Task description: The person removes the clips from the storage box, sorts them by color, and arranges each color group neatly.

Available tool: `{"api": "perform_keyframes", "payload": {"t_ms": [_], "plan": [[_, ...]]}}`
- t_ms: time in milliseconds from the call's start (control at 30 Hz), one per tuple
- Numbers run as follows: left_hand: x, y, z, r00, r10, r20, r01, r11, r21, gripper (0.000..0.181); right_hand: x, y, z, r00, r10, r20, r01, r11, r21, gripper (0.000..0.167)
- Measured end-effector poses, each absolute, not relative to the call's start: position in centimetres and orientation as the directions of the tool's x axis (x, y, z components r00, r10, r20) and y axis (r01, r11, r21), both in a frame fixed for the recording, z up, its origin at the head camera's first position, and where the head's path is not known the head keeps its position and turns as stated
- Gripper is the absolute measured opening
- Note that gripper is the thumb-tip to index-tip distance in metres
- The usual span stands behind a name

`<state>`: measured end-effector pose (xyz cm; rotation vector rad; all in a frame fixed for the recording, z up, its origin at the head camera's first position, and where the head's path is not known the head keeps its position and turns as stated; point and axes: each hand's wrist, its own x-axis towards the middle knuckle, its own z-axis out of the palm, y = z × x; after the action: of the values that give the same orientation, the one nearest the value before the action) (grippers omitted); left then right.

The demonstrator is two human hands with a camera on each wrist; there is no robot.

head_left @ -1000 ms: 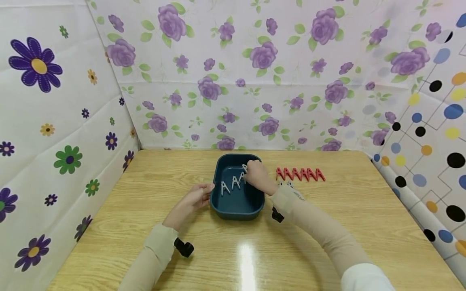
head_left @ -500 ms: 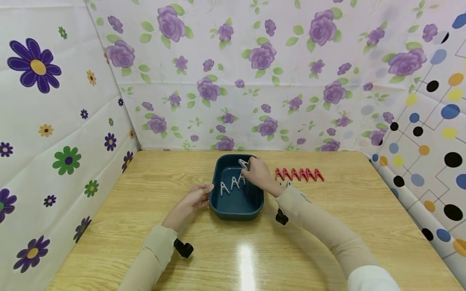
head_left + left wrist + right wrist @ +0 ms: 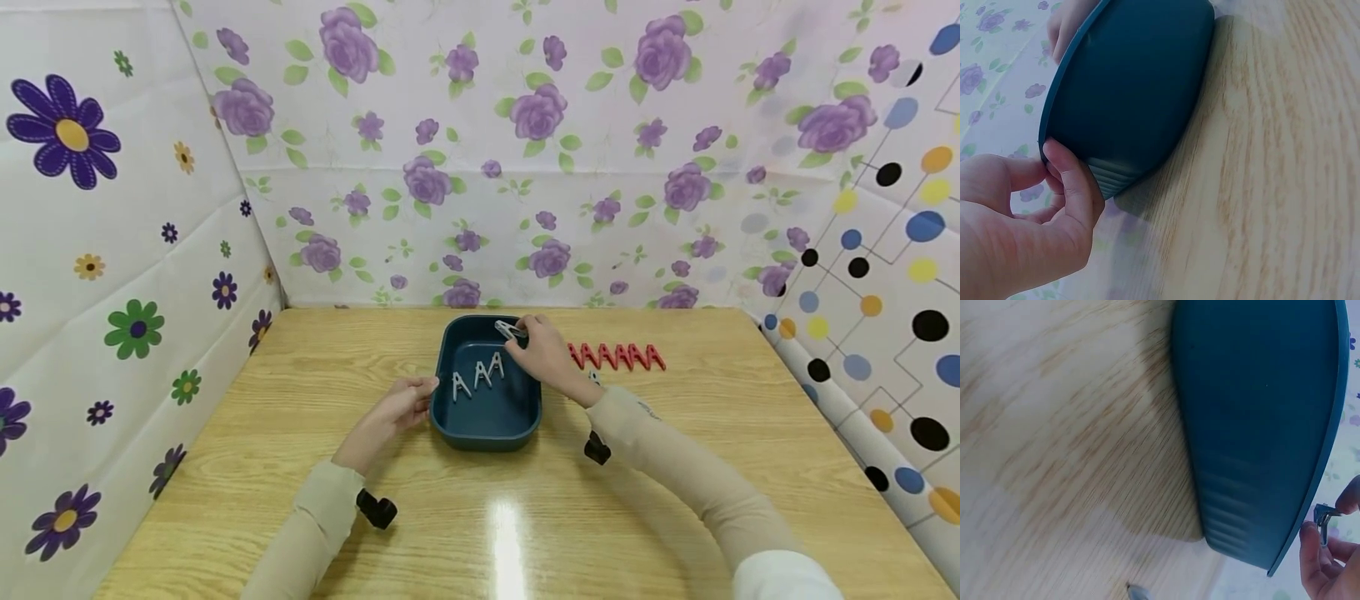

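A dark blue-green plastic bin point(image 3: 486, 427) stands on the table. Its left rim is pinched between the thumb and fingers of my left hand point(image 3: 397, 407), and the left wrist view shows the same grip on the rim. Over the bin's far right corner, my right hand point(image 3: 546, 357) pinches a grey clothespin point(image 3: 507, 329), which lies tilted above the bin floor. The right wrist view also shows this clothespin point(image 3: 1324, 520) between thumb and fingers, beside the rim. Three more grey clothespins point(image 3: 482, 375) lie in a slanting row inside the bin.
Several red clothespins point(image 3: 617, 357) form a row on the table point(image 3: 337, 358), right of the bin. Another clothespin point(image 3: 594, 377), greyish, shows partly behind my right forearm. Flower-printed cloth point(image 3: 420, 242) hangs along the table's back edge.
My right hand has lifted a grey clothespin from the far end of the row in the bin. It has carried it back and right toward the rim. My left hand keeps its hold.
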<state>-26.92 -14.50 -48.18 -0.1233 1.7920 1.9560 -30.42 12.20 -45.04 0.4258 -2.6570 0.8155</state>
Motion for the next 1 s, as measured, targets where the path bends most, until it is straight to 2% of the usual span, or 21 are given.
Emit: {"api": "perform_keyframes", "payload": {"t_ms": [367,633,1000], "plan": [[-27.1,-14.5,-48.3,-0.883,0.268,-0.386,-0.405,-0.019,0.914,0.044,-30.2,13.5,-45.6,-0.864,-0.199,0.463,-0.429,0.771,-0.470,0.026],[-26.8,-14.5,-48.0,-0.881,0.260,-0.396,-0.411,-0.003,0.912,0.044,-29.7,14.4,-45.6,-0.852,-0.208,0.480,-0.443,0.776,-0.449,0.028],[-26.8,-14.4,-47.9,-0.876,0.271,-0.399,-0.421,-0.026,0.907,0.046,-29.1,15.8,-45.5,-0.886,-0.172,0.430,-0.415,0.705,-0.574,0.029]]}}
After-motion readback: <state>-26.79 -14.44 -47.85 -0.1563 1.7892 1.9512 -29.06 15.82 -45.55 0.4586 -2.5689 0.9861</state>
